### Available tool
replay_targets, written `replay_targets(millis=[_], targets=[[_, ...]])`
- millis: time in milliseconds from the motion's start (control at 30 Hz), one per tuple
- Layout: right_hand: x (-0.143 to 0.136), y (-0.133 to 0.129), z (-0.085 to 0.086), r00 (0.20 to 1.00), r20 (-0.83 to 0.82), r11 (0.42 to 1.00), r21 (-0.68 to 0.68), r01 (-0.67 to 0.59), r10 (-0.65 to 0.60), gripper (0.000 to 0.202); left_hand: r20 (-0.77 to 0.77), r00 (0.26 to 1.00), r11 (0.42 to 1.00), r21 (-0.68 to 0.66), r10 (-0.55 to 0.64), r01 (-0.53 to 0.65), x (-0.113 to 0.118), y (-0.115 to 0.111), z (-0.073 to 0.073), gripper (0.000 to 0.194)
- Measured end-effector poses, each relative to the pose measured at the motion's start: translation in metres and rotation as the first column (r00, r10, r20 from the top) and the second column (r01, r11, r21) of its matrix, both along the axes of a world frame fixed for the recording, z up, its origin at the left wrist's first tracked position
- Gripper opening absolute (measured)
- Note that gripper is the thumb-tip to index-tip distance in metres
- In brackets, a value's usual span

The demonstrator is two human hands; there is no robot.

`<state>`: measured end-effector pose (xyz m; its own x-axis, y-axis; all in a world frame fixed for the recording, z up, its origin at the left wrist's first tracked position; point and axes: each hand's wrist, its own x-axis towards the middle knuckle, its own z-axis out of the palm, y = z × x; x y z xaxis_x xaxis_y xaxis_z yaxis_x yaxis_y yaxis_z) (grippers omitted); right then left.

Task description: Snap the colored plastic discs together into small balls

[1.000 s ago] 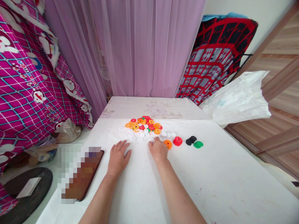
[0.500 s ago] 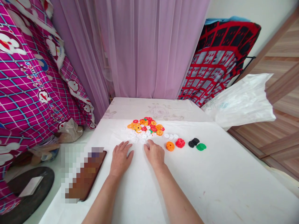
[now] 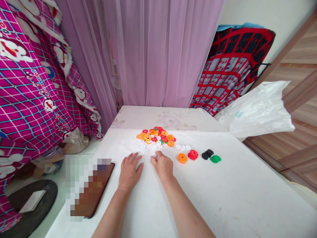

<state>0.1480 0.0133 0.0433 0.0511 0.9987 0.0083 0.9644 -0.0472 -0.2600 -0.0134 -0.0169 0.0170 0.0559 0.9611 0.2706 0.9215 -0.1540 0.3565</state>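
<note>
A mixed pile of orange, red, green and white flower-shaped discs (image 3: 153, 135) lies near the middle of the white-covered table. White discs (image 3: 146, 146) spread along its near side. My left hand (image 3: 130, 172) rests flat on the cloth, fingers apart, holding nothing. At the near edge of the white discs is my right hand (image 3: 163, 166), its thumb and forefinger pinched together; what they hold, if anything, is too small to name. To its right sit an orange stack (image 3: 182, 158), a red stack (image 3: 193, 154), white discs (image 3: 183, 147), black discs (image 3: 207, 154) and green discs (image 3: 215, 159).
A brown phone-like object (image 3: 99, 195), partly pixelated, lies at the table's left edge. A white plastic bag (image 3: 260, 109) is by the right back edge. Purple curtains (image 3: 160, 53) hang behind the table.
The camera view has tilted slightly, so the scene sits a little lower. My right hand has drawn slightly left along the near side of the white discs. My left hand remains nearly still.
</note>
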Motion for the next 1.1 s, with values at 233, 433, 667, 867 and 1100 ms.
replay_targets(millis=[233, 433, 667, 867, 1100], targets=[[0.038, -0.018, -0.004, 0.985, -0.056, 0.987, -0.002, 0.163, -0.163, 0.031, 0.007, 1.0, 1.0, 0.003, -0.001, 0.001, -0.001, 0.002, -0.001, 0.036], [0.034, -0.001, 0.0, 0.978, -0.021, 0.978, 0.01, 0.207, -0.206, 0.033, 0.01, 1.0, 1.0, 0.014, -0.002, 0.002, -0.001, 0.002, -0.001, 0.035], [0.033, 0.003, 0.002, 0.975, 0.004, 0.975, 0.013, 0.223, -0.223, 0.033, -0.01, 1.0, 1.0, -0.002, -0.002, 0.002, -0.001, 0.003, -0.001, 0.036], [0.032, 0.005, 0.0, 0.976, 0.028, 0.976, 0.024, 0.217, -0.218, 0.033, 0.002, 1.0, 1.0, 0.017, -0.007, 0.007, -0.001, 0.002, -0.001, 0.035], [0.03, -0.004, -0.004, 0.993, -0.073, 0.994, 0.048, 0.096, -0.092, 0.034, 0.023, 1.0, 1.0, 0.017, 0.011, -0.012, 0.0, 0.002, 0.0, 0.035]])
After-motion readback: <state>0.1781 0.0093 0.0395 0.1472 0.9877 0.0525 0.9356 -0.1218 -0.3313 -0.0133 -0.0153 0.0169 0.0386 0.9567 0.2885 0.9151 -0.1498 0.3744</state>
